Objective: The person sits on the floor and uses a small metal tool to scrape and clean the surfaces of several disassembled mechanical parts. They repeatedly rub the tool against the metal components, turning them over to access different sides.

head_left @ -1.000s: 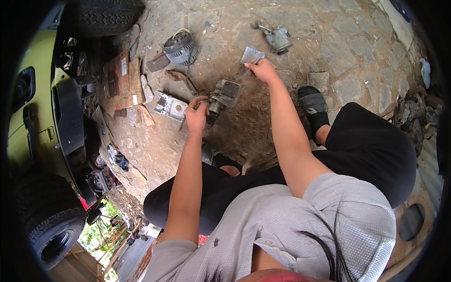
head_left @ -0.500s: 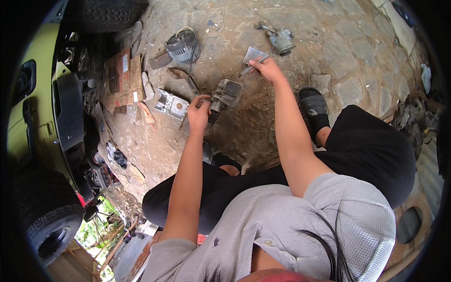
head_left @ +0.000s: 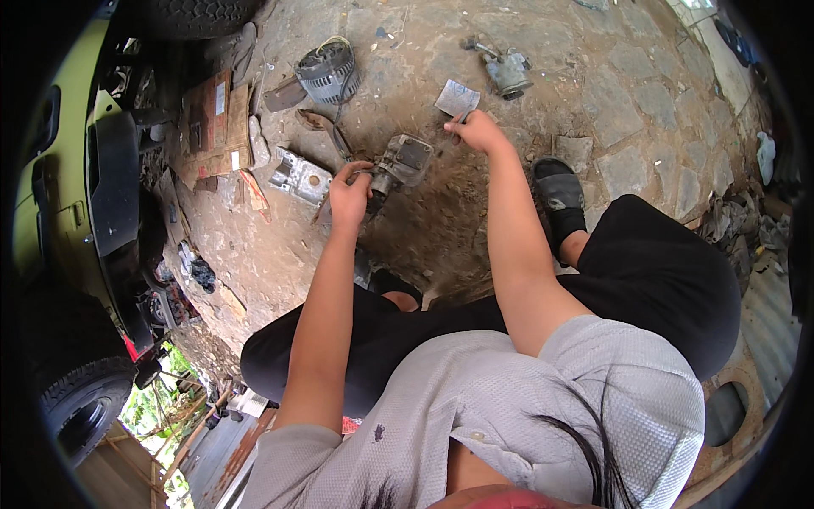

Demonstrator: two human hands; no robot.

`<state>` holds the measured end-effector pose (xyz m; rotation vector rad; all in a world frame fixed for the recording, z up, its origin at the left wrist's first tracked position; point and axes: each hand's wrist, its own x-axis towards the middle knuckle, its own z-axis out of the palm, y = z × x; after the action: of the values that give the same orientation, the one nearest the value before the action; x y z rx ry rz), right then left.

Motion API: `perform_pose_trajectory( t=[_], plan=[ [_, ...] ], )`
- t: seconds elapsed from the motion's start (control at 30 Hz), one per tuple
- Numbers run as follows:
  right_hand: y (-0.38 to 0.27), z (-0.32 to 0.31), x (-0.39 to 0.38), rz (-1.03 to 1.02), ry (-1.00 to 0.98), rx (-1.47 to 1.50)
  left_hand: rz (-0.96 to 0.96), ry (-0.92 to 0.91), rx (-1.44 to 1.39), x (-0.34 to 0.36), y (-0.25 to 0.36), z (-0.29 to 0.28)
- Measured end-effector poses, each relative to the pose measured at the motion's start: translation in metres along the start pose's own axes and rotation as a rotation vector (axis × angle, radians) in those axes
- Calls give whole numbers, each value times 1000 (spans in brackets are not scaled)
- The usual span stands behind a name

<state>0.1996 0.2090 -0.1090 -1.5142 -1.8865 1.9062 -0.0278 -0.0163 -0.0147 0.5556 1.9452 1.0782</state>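
A grey, dirty cast-metal engine part (head_left: 409,159) with a squarish dark face sits on the earth in front of me. My left hand (head_left: 349,193) is closed at its left end, where a short dark piece shows between the fingers. Farther right, my right hand (head_left: 479,133) pinches a thin grey rod-like tool (head_left: 462,118), mostly covered by the fingers. Just beyond that hand lies a bent grey sheet (head_left: 458,97). Left of my left hand is a silvery metal bracket (head_left: 299,177), with a curved metal strip (head_left: 339,140) above it.
An alternator-like unit (head_left: 327,75) stands at the far left, and another metal part (head_left: 509,75) lies far right. Flattened cardboard (head_left: 208,127) is beside a green vehicle (head_left: 64,170). My sandalled foot (head_left: 560,191) rests on the stony ground at right.
The right hand has turned, so the tool that pointed left now mostly hides behind the fingers. My left hand has shifted slightly up and left. The whole view has drifted a little.
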Motion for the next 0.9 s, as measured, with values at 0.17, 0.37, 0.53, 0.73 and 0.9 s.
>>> perform_pose_trajectory(
  t=[0.17, 0.37, 0.53, 0.73, 0.9],
  plan=[
    [6, 0, 1, 0, 52, 215, -2, 19, -18, 0, 0, 1],
    [8, 1, 12, -81, 81, 491, -8, 24, 0, 0, 5, 2],
    [5, -1, 12, -16, 102, 14, -18, 21, 25, 0, 4, 0],
    [12, 13, 11, -31, 89, 485, -18, 5, 7, 1, 3, -2],
    [17, 8, 12, -28, 163, 516, -1, 3, 7, 1, 1, -1]
  ],
)
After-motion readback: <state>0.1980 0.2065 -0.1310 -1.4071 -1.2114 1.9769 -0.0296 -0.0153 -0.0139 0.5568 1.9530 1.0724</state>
